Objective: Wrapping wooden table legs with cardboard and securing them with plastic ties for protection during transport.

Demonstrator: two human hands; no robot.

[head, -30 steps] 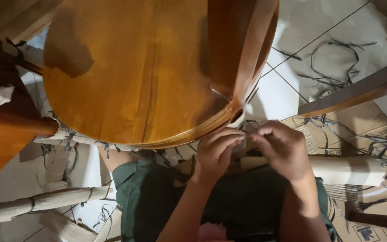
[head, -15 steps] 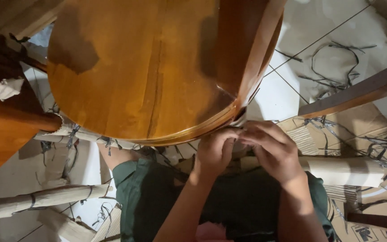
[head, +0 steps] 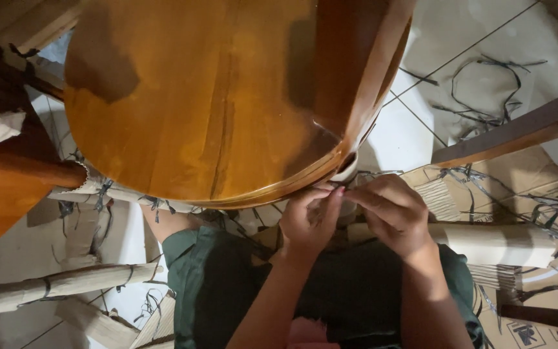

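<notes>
A round, glossy wooden top [head: 214,97] fills the upper middle of the view. My left hand [head: 308,223] and my right hand [head: 392,216] meet just under its lower right rim. The fingertips of both hands pinch together on a thin strip of wrapping [head: 340,192] right at the edge. The strip is mostly hidden by my fingers. A white wrapped piece [head: 345,172] shows just above them, under the rim. My green-clothed lap [head: 227,291] is below the hands.
Cardboard-wrapped tubes lie at the right [head: 498,244] and lower left [head: 59,287]. Black plastic straps [head: 485,90] and torn cardboard [head: 537,310] litter the tiled floor. A dark wooden bar [head: 518,129] crosses at the right; another wooden part [head: 8,187] stands at the left.
Both hands have crept slightly up toward the rim and their fingertips have closed together. The wooden top has barely moved.
</notes>
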